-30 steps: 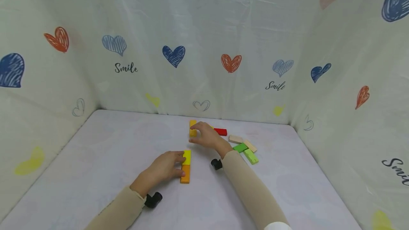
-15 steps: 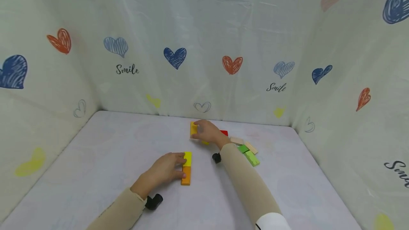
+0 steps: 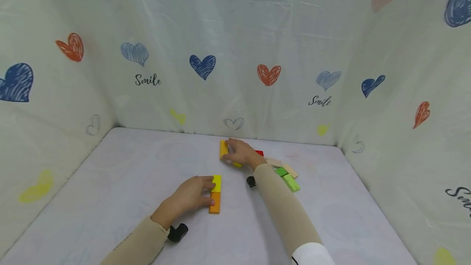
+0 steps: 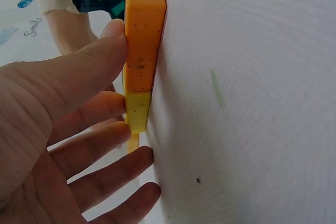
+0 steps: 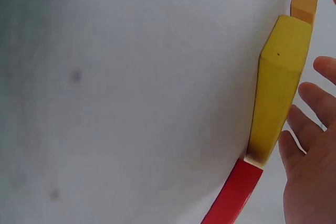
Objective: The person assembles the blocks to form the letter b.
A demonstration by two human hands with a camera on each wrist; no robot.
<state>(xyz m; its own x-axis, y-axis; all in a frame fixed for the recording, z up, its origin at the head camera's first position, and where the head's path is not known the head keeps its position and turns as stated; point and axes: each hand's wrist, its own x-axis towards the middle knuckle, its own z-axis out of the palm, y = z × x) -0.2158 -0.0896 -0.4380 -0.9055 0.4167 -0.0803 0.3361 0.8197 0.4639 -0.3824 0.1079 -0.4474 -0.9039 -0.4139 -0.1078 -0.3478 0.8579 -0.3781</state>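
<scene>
My left hand (image 3: pixel 189 195) reaches across the table from the left. Its thumb tip touches the orange block (image 4: pixel 142 35), and its nearest fingertips lie at the yellow block (image 4: pixel 137 111) lined up end to end with it. The other fingers are spread and relaxed. Farther back, my right hand (image 3: pixel 241 153) is beside an orange-yellow block (image 3: pixel 223 150), thumb toward the near end. Its loose fingers lie along a second yellow block (image 5: pixel 281 77), mostly hidden by the hand in the head view. One end of a red block (image 5: pixel 233 192) meets this yellow block.
Right of the right hand lie two pale wooden blocks (image 3: pixel 274 162), a green block (image 3: pixel 281 171) and a light green block (image 3: pixel 291 183). A white table (image 3: pixel 147 154) is backed by a curtain (image 3: pixel 235 32) printed with hearts.
The right hand has shifted slightly right, uncovering the near end of the yellow block and covering more of the red one. The left hand and its blocks have stayed in place.
</scene>
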